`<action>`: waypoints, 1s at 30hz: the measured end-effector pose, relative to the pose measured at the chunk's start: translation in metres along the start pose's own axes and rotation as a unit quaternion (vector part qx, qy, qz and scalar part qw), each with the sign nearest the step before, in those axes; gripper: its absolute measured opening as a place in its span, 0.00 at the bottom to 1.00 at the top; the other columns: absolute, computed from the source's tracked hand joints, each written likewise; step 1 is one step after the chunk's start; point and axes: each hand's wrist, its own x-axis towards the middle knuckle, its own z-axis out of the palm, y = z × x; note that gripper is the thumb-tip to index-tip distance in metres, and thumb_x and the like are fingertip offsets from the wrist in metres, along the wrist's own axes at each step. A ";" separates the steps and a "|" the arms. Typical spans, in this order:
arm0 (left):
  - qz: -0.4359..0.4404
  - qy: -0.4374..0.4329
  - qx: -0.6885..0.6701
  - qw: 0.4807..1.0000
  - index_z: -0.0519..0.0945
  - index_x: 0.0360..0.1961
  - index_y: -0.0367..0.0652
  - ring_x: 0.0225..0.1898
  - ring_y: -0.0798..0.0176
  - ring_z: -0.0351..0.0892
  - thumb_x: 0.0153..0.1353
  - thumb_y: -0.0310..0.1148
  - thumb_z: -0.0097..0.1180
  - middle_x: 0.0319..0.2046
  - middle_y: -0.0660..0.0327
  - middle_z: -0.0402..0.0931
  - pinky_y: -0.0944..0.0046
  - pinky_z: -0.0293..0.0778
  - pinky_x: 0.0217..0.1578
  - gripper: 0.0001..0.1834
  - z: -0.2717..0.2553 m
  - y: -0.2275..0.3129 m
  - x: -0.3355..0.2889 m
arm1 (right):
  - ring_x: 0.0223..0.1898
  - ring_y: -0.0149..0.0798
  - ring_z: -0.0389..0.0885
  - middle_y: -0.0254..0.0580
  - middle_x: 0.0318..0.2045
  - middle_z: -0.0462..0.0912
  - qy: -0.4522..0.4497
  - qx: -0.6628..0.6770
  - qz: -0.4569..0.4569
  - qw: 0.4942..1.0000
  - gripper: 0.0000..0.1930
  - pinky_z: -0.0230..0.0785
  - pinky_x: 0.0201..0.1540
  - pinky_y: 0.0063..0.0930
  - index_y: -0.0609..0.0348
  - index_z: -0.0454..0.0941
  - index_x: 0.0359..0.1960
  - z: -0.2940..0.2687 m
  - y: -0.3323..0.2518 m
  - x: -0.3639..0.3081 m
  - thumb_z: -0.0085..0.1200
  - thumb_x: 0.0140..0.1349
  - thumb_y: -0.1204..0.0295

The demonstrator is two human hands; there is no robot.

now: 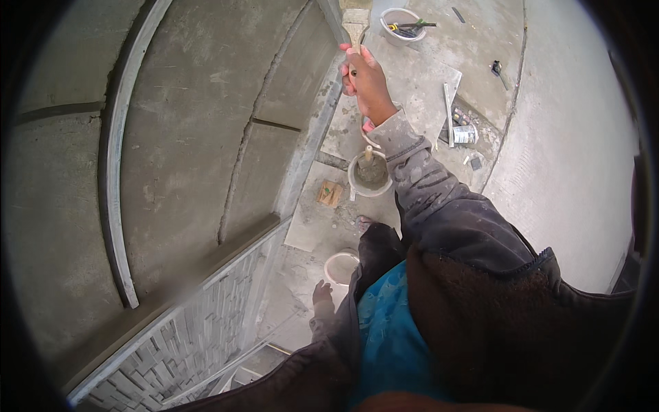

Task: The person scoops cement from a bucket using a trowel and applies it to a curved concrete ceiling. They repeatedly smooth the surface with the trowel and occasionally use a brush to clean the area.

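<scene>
Overhead, brush (355,27) gripped by right hand (366,82), fingers clamped on handle, bristles held against wall (199,137); left hand (322,293) lowered, fingers loosely apart, nothing held.

From my feed, the wide flat paintbrush with a pale wooden handle (355,27) is cut off by the upper edge so I cannot see its bristle tips, and the right hand (366,84) wrapped around the handle hides the lower part of it. The left hand (322,293) shows only its back and fingers down low beside the dark jacket, and I cannot tell whether it holds or touches anything. The tools in the small white bucket (401,25) at the top are too small to identify, and the white pail (339,266) below is half hidden by the jacket.
</scene>
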 end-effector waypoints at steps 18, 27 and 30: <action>-0.182 -0.132 0.243 0.944 0.77 0.59 0.41 0.44 0.57 0.83 0.61 0.43 0.55 0.46 0.53 0.83 0.59 0.77 0.48 0.27 0.025 -0.109 -0.083 | 0.49 0.44 0.86 0.39 0.46 0.87 -0.013 -0.852 0.266 0.450 0.16 0.76 0.49 0.40 0.46 0.82 0.52 -0.404 0.369 0.135 0.45 0.67 0.65; -0.066 -0.098 0.223 0.968 0.79 0.57 0.44 0.43 0.59 0.83 0.61 0.46 0.57 0.47 0.54 0.83 0.59 0.77 0.47 0.26 0.063 -0.116 -0.052 | 0.26 0.31 0.76 0.34 0.26 0.81 0.086 -0.344 0.169 0.919 0.17 0.68 0.31 0.27 0.61 0.84 0.47 -0.362 0.284 0.042 0.53 0.65 0.62; -0.025 -0.041 0.239 0.970 0.80 0.56 0.44 0.43 0.60 0.83 0.61 0.47 0.57 0.47 0.55 0.83 0.59 0.78 0.47 0.26 0.050 -0.109 -0.027 | 0.21 0.15 0.59 0.22 0.24 0.69 0.064 -0.082 0.192 0.976 0.20 0.48 0.21 0.11 0.61 0.74 0.59 -0.208 0.195 -0.038 0.47 0.72 0.62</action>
